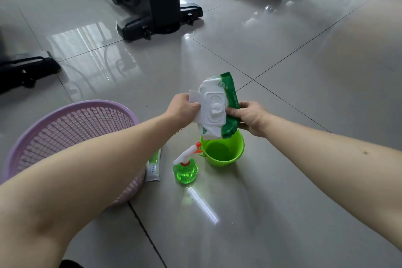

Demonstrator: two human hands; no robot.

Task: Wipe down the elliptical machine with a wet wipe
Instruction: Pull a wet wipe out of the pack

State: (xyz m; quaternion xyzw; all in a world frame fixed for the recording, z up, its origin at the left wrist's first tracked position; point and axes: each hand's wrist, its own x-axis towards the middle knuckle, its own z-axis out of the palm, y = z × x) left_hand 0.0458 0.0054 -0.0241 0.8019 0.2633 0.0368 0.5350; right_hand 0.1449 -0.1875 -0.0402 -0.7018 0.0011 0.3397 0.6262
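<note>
I hold a green and white pack of wet wipes (pixel 227 98) in the air above the floor. My right hand (pixel 250 117) grips the pack's green right edge. My left hand (pixel 182 109) holds the white flip lid, which is swung open to the left. A wipe (pixel 215 107) pokes up out of the white dispenser opening. The black base of the elliptical machine (pixel 156 17) stands on the tiled floor at the top left, well beyond my hands.
A small green bucket (pixel 221 150) sits right below the pack, with a green spray bottle (pixel 186 168) to its left. A flat green-white packet (pixel 153 166) lies beside a lilac mesh basket (pixel 71 128). Another black machine foot (pixel 28 67) is at the far left.
</note>
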